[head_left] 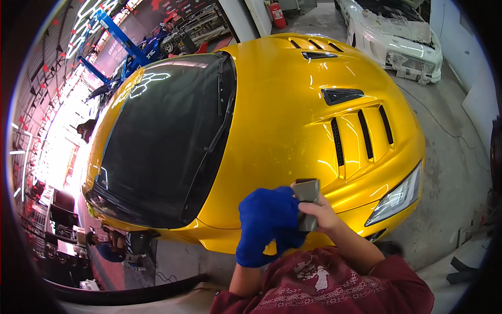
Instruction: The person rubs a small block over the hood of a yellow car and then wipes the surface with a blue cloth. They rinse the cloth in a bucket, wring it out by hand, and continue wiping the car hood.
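Observation:
My right hand is closed around a dark grey-green, flat-faced block, its thumb lying across the front. Blue fabric covers my left hand, like a glove or a wrapped cloth. That hand looks curled, close against the block's left side; its separate fingers are hidden, and I cannot see what they grip. Both hands are in front of my chest, over the near side of a glossy yellow car. Beyond them, the hood has black vents and slatted louvres.
The windshield is to the left, the headlight to the right. A white, partly stripped car stands at the far right, near a red fire extinguisher. A cable runs over the floor. Another person is low at left.

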`<state>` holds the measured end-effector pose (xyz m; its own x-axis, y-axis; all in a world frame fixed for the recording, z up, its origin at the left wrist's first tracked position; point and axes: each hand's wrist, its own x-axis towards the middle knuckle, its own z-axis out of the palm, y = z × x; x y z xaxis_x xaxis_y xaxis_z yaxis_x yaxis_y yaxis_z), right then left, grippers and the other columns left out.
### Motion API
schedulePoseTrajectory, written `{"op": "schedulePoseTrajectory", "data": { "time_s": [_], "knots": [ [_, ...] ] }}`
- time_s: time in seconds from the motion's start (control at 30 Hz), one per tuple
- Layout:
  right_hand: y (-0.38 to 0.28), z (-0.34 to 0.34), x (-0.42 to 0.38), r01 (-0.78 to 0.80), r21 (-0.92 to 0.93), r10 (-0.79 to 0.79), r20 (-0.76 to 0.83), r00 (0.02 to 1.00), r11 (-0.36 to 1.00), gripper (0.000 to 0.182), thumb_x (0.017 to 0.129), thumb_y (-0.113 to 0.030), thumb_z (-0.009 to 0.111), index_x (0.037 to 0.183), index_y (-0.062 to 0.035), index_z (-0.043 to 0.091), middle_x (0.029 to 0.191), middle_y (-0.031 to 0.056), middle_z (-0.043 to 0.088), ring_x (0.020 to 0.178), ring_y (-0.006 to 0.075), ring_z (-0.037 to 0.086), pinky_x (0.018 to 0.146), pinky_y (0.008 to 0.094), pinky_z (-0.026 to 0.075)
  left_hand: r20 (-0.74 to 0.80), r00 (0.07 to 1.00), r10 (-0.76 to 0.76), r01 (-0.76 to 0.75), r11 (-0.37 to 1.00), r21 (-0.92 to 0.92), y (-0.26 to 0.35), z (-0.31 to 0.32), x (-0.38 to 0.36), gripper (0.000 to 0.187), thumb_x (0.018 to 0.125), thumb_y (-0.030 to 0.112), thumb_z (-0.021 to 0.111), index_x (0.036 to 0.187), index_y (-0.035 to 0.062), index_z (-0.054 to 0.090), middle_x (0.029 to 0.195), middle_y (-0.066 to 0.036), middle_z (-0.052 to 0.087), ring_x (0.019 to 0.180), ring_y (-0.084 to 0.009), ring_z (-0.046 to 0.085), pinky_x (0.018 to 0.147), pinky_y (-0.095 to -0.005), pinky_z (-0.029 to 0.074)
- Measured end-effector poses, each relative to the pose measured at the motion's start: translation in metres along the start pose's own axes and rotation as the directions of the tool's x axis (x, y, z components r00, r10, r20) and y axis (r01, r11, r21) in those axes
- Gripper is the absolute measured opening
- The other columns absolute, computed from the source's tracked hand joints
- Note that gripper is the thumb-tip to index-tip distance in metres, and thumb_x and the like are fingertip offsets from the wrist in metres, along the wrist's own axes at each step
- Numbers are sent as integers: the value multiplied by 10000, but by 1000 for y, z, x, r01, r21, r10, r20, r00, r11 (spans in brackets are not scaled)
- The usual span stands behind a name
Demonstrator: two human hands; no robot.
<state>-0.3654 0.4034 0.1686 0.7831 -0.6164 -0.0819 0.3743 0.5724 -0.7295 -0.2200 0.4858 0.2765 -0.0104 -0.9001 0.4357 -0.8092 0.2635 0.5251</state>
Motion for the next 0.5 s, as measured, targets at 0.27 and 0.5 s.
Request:
{"op": "schedulePoseTrajectory", "data": {
  "time_s": [0.27,0.5],
  "knots": [
    [-12,-55,53,133,-123,-171,-391,904,983,313,954,-116,710,1228,-83,564,1053,27,623,900,125,626,788,317,586,-275,847,-454,390,884,-257,-69,75,13,166,710,87,763,803,68,626,851,-94,640,788,-289,636,704,-388,501],
    [-31,-171,55,200,-382,-414,-634,653,902,305,931,-65,695,1203,-53,557,961,18,627,779,91,589,696,252,515,-238,777,-582,623,764,167,-183,195,-18,121,749,114,738,825,86,647,867,-89,656,803,-283,641,726,-399,507]
  ]
}}
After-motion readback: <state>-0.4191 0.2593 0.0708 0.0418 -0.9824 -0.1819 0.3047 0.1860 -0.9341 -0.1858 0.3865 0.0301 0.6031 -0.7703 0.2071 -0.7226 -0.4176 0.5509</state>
